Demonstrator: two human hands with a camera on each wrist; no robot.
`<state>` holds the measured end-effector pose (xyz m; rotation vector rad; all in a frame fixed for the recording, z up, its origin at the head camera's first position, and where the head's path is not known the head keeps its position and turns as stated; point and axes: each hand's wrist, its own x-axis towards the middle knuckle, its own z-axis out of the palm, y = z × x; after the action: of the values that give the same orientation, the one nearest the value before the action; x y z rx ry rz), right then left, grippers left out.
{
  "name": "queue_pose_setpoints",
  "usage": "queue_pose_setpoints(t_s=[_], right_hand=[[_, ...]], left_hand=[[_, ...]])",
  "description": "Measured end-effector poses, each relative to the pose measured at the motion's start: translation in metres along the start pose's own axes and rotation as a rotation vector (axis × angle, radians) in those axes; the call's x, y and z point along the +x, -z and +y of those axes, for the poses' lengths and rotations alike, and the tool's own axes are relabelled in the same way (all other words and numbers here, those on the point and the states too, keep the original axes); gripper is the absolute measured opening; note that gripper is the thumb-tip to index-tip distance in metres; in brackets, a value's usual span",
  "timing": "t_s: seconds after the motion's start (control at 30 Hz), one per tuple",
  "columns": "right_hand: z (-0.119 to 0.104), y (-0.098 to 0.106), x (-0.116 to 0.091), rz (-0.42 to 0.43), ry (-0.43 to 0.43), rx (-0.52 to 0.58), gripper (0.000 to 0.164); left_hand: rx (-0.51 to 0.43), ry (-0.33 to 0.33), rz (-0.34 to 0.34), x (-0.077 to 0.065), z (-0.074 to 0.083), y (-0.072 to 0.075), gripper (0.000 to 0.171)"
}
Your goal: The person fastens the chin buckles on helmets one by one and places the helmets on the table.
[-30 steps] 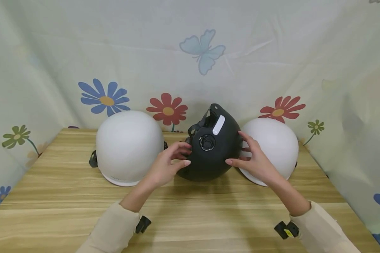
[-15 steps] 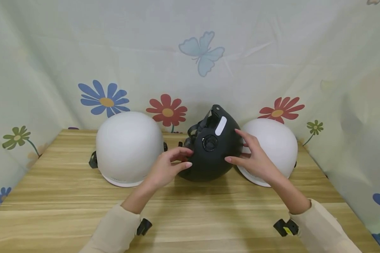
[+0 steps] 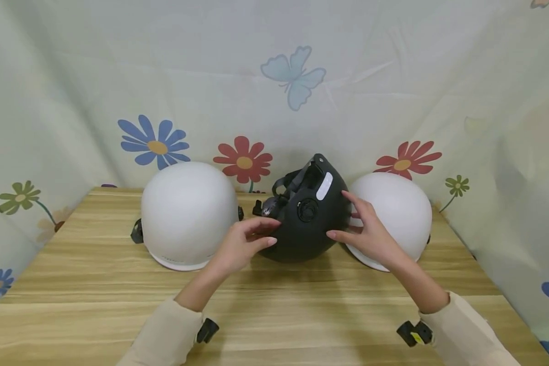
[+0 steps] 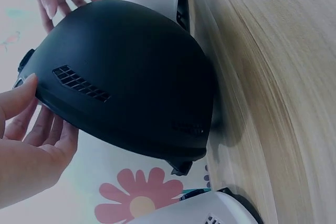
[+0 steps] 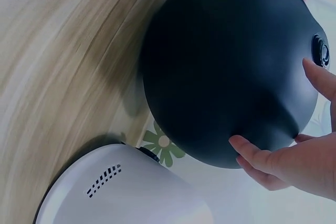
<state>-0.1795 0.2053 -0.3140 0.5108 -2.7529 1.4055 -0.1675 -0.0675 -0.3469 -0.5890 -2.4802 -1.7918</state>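
Observation:
A matte black helmet [image 3: 302, 239] is tipped on its side at the middle of the table, its opening facing up and left. On its shell show a white label [image 3: 324, 186] and a round black fitting [image 3: 307, 210]. Black straps [image 3: 285, 182] hang by the opening. My left hand [image 3: 240, 244] grips the left rim, thumb outside and fingers underneath, as the left wrist view shows. Slightly bent, the thumb and fingers of my right hand [image 3: 370, 234] hold the right side of the shell. In the left wrist view a grid vent [image 4: 79, 82] faces the camera.
One white helmet [image 3: 189, 213] stands to the left of the black one, and another white helmet [image 3: 393, 213] stands close on its right, partly behind my right hand. All are on a wood-grain table [image 3: 274, 315]. A flower-printed cloth [image 3: 210, 76] hangs behind and at both sides.
The black helmet has turned a little to the right in my hands. More of its opening, straps and a grey part at the rim now show. Both hands stay nearly in place.

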Motion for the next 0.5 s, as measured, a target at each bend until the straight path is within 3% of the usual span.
queue_pose_setpoints(t_s=[0.27,0.5], right_hand=[[0.005,-0.003,-0.002,-0.010,-0.002,0.007,0.091],[0.013,-0.006,-0.002,-0.034,0.015,0.032,0.089]], left_hand=[[0.007,-0.003,-0.013,-0.003,-0.003,0.000,0.030],[0.067,-0.030,-0.008,-0.005,-0.009,0.000,0.029]])
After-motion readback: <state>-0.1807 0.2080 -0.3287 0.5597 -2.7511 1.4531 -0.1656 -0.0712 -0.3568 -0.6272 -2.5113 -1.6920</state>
